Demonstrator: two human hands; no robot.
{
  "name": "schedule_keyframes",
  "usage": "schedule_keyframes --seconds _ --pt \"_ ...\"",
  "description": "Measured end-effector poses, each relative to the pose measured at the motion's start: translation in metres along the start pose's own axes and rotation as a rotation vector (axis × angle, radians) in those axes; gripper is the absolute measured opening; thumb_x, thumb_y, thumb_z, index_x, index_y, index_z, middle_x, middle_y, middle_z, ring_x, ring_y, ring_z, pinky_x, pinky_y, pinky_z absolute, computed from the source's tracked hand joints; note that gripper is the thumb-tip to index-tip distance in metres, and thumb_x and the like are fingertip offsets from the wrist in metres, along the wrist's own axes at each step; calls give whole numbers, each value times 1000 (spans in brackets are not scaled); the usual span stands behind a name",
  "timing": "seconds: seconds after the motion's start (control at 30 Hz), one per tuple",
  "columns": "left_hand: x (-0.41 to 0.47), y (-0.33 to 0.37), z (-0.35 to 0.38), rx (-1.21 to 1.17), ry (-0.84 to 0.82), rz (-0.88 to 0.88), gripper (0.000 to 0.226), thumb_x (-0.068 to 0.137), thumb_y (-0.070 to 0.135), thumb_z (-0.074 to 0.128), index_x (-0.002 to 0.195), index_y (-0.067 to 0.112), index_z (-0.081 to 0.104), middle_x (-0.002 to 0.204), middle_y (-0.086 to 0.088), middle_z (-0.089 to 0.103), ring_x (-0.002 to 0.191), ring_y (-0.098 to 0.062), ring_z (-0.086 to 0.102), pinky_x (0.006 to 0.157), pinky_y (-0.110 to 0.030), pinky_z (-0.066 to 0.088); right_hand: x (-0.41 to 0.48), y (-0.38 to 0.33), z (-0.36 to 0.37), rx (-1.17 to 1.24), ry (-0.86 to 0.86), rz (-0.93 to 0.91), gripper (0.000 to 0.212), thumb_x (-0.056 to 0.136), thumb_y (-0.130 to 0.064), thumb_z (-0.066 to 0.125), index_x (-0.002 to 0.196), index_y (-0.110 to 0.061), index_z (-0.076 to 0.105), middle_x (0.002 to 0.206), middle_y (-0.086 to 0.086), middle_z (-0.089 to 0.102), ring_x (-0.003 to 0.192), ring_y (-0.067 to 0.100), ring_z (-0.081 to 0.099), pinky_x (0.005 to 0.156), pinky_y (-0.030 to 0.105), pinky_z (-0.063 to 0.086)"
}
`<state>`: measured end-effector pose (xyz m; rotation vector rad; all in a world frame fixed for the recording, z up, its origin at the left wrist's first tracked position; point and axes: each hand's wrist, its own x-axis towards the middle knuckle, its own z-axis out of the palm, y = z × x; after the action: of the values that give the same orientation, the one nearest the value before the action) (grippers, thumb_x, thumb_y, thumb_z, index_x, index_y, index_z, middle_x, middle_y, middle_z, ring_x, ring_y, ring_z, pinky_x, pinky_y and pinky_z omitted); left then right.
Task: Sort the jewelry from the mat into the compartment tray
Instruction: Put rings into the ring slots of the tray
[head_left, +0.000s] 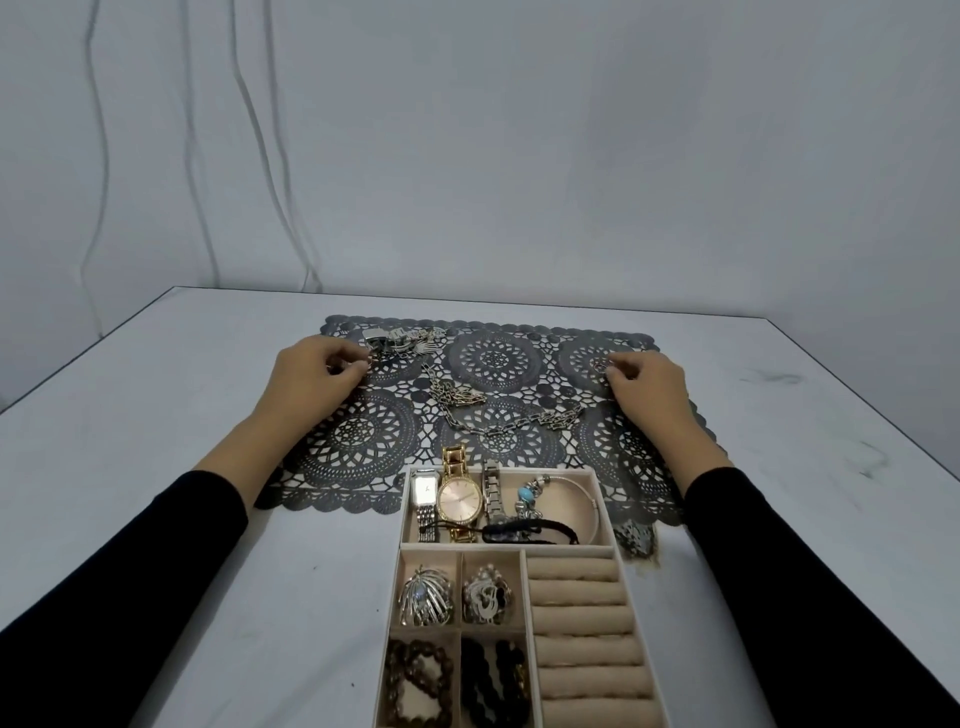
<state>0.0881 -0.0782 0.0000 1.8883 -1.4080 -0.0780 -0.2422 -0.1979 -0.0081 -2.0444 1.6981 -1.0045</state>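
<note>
View from a head-worn camera, looking down at a white worktop (805, 415). A dark lace mat (493, 358) lies across the middle. A beige compartment tray (602, 546) sits at the mat's 6 o'clock edge, nearest the viewer.

The right hand (644, 384) is at the mat's 2 o'clock. Its thumb and forefinger appear to pinch a small ring (600, 366), which lies low on the lace; the other fingers are curled in. The left hand (317, 374) is at the mat's 10 o'clock, its fingers curled with the tips just beside a heap of silver pieces (402, 340). Whether it holds anything cannot be told.

A chain necklace (467, 397) trails loose across the mat's centre, between the hands. The tray's far compartment already holds watches and bracelets, including a gold watch (460, 501). Its four small compartments hold brooches and beads. The ring rolls (582, 639), down the tray's 3 o'clock side, look bare.

The step in hand is probably lifting the ring and carrying it to those rolls. To do it well:

- Lift the ring straight up, because the openwork lace could snag it.
- Grip it firmly by the band.
- Carry it towards 6 o'clock, passing above the chain and not dragging through it.
- Press it edge-first into a slot between two rolls until it stands upright.

The left hand could pin the mat flat, since the light lace may rise with the ring.
</note>
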Motion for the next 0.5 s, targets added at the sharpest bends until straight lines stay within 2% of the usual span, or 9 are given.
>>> schedule_keyframes --seconds 0.13,0.3,0.43,0.5 --pt "6 -2 2 30 6 -35 18 88 25 70 102 15 76 90 3 63 85 -10 54 78 -22 37 8 -1 8 -32 7 2 24 91 -16 60 109 -5 71 108 13 70 105 25 60 94 26 40" --pt "11 -1 5 54 -21 -55 26 85 29 73 106 14 75 104 -6 71 87 -12 57 81 -23 40 15 -3 12 -39 -15 17 17 90 -14 61 100 -8 73 102 12 68 83 14 52 82 20 36" --pt "12 -1 3 27 -34 -111 27 84 31 75 106 15 75 104 -5 72 98 -17 63 83 -24 40 18 -3 11 -15 -44 23 12 88 -11 62 95 -7 71 101 10 66 85 14 51 77 21 35" --pt "13 -2 3 11 -44 -137 28 83 32 75 106 15 75 103 -5 72 94 -15 61 83 -24 40 18 -2 11 13 -51 16 8 87 -10 63 93 -7 68 97 9 65 83 15 52 75 22 35"
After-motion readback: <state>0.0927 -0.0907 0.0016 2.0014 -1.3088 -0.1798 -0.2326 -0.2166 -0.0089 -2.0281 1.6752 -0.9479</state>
